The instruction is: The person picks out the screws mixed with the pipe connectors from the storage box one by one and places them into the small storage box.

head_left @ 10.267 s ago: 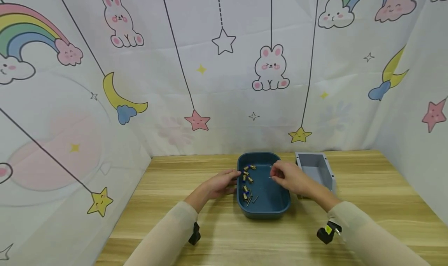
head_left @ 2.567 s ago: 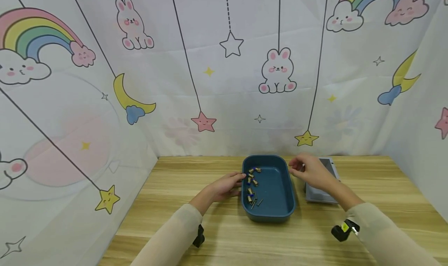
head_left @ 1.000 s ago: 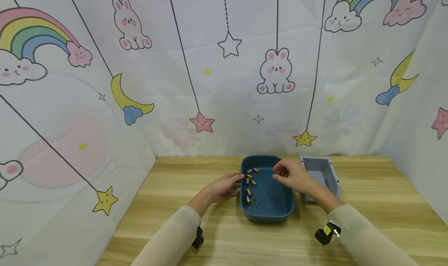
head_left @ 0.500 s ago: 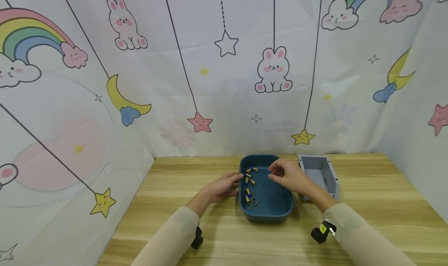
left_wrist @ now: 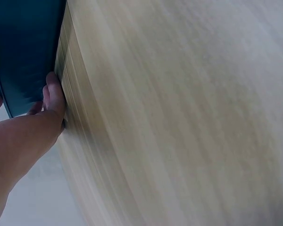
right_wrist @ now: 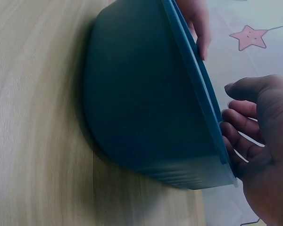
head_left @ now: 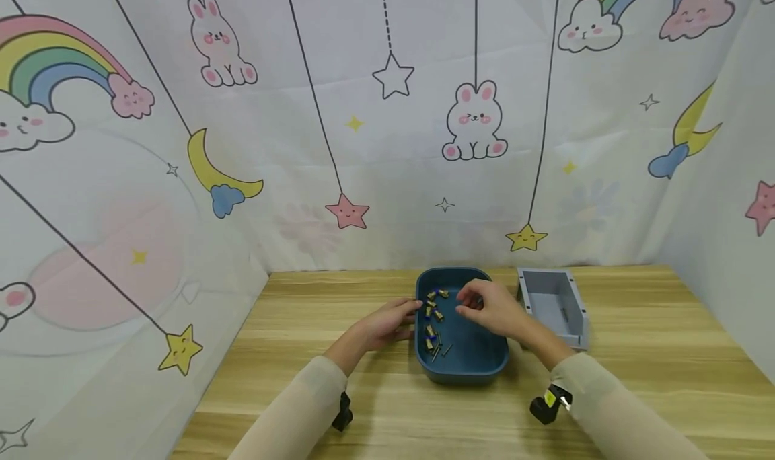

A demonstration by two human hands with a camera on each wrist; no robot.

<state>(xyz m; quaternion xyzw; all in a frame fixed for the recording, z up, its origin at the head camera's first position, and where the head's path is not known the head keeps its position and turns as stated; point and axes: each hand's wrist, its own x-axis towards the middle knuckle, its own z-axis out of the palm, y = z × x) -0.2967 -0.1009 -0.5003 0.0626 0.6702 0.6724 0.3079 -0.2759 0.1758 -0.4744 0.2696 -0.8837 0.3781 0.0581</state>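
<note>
In the head view, the left hand (head_left: 385, 322) grasps the near-side wall of a dark blue plastic bin (head_left: 475, 349), a fingertip lapped over its rim. Just past those fingertips, inside, lie small brass-coloured fittings (head_left: 430, 332) with blue bands, strung along the wall. Nearer the wrist end of that row are a few slender metal screws (head_left: 447, 350), or possibly plain pins; they are too small to settle. The right hand (head_left: 493, 309) hangs above the bin, fingers loosely bent, to the right of the fittings. Just beyond its outer side stands a grey box (head_left: 566, 341) with a thin dark piece (head_left: 566, 315) on its floor.

The bin should be stiff and light, best steadied at the rim. The fittings look hard, dense for their size and rather slick, so a fingertip pinch across the body would suit; the slim pieces would want a pinch at mid-length, since they may roll.

In the left wrist view, only the bin's outer corner shows, caught between that hand's digits; the contents are out of sight and part of the hand is cut off.

In the right wrist view, that hand's thumb stands apart from its bent fingers beside the rim, with nothing visible between them. The bin's outer wall hides everything inside, and the left hand's fingers peek over the far rim.
</note>
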